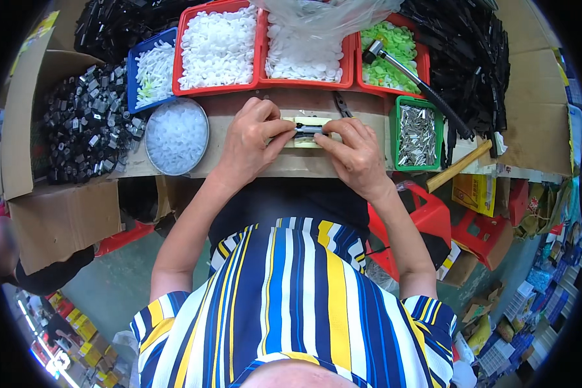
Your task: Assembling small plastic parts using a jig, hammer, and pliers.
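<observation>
1. A smooth green floor (110,278) is seen beneath and behind the workplace; it is bent toward the dark round rim of the view.
2. The worktable (216,113) is topped with brown cardboard; at its left front, a cardboard flap (64,223) is hung down.
3. To the right, a red plastic stool (430,220) is placed near the table; a second red stool (488,242) is set beyond it.
4. At the lower left, yellow boxes (81,323) are stacked; beside them a bright strip light (27,317) is seen.
5. At the lower right, white plastic baskets (498,359) are crowded among blue goods, blurred by distance.
</observation>
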`<state>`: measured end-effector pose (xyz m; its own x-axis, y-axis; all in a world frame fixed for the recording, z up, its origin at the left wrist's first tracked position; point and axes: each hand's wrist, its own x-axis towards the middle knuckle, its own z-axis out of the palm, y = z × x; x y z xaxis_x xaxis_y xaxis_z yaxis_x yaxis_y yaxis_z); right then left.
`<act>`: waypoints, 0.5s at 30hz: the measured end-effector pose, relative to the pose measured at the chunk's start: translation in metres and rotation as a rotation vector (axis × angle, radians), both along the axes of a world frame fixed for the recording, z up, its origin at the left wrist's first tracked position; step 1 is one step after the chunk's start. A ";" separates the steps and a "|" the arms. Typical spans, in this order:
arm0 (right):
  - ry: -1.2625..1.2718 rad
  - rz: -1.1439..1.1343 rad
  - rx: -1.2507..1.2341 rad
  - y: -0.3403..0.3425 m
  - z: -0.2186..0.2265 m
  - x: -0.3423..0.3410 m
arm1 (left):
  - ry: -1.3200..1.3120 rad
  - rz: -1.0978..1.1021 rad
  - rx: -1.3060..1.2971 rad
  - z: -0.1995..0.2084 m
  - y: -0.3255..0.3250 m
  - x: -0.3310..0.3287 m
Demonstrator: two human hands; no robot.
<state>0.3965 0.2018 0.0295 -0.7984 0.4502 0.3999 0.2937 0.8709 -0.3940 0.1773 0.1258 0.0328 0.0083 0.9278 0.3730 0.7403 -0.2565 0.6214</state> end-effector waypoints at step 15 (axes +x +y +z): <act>0.346 -0.715 0.042 0.014 0.029 0.106 | 0.051 -0.042 -0.051 0.009 -0.003 -0.008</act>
<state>0.5020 0.2159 0.0584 -0.1488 0.7857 0.6004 0.6538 0.5337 -0.5363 0.1696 0.1232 0.0417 0.0655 0.9440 0.3235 0.7608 -0.2570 0.5959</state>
